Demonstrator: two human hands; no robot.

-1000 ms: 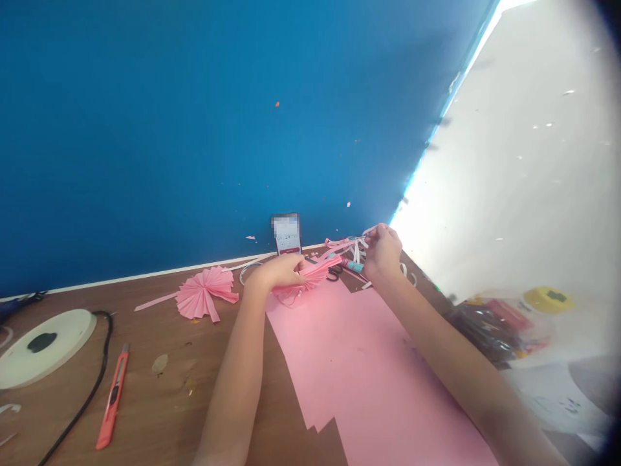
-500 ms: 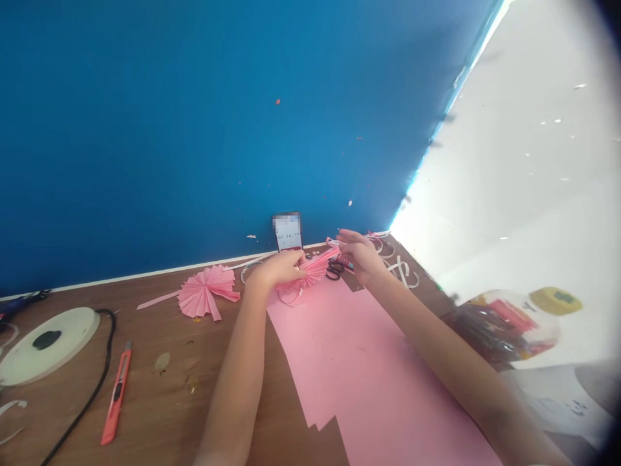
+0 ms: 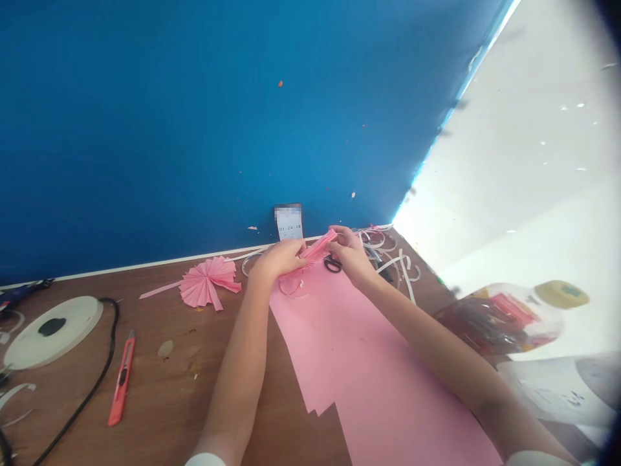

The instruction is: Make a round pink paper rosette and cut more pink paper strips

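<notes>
My left hand (image 3: 279, 259) pinches one end of a pleated pink paper fan (image 3: 313, 251) just above the far end of a large pink paper sheet (image 3: 359, 362). My right hand (image 3: 349, 249) is closed on the fan's other end, so both hands hold it between them. A finished pink paper rosette (image 3: 208, 282) lies on the wooden table (image 3: 169, 382) to the left of my left hand. Black-handled scissors (image 3: 332, 264) lie just under my right hand.
A phone (image 3: 289, 223) leans on the blue wall behind my hands. White paper strips (image 3: 392, 255) are scattered at the back right. An orange box cutter (image 3: 122, 378), a black cable (image 3: 92, 382) and a white round disc (image 3: 51, 330) lie at left. A clear bag of supplies (image 3: 504, 320) sits at right.
My right hand left the white strips at the back right, moved left and took hold of the fan's free end. My left hand kept its grip on the fan.
</notes>
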